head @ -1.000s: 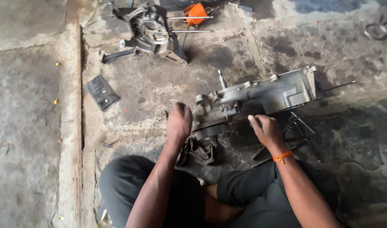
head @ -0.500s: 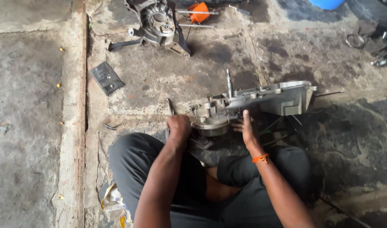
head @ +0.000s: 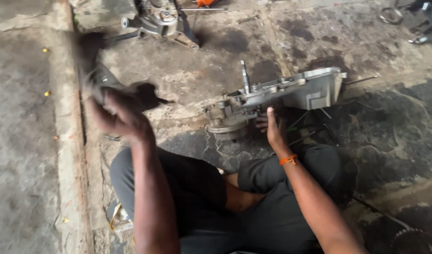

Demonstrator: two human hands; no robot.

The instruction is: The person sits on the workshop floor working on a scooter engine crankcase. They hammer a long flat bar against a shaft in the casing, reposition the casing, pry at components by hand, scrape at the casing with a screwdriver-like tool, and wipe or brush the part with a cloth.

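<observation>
A grey metal engine casing [head: 291,91] with an upright shaft stands on edge on the oily concrete floor in front of me. My right hand [head: 272,127], with an orange band at the wrist, presses against the casing's near side and steadies it. My left hand [head: 119,115] is raised at the left, blurred by motion, and grips a dark greasy part [head: 107,84]. I sit on the floor with my legs folded below both arms.
Another engine assembly [head: 161,21] lies at the top, with an orange-handled tool [head: 204,3] beside it. Metal rings and tools [head: 413,19] lie at the top right. A raised concrete strip [head: 67,141] runs down the left. A toothed gear [head: 411,240] sits bottom right.
My left hand has left the casing's lower left end and swung up and left with a dark part. My right hand stays on the casing. The view has moved closer.
</observation>
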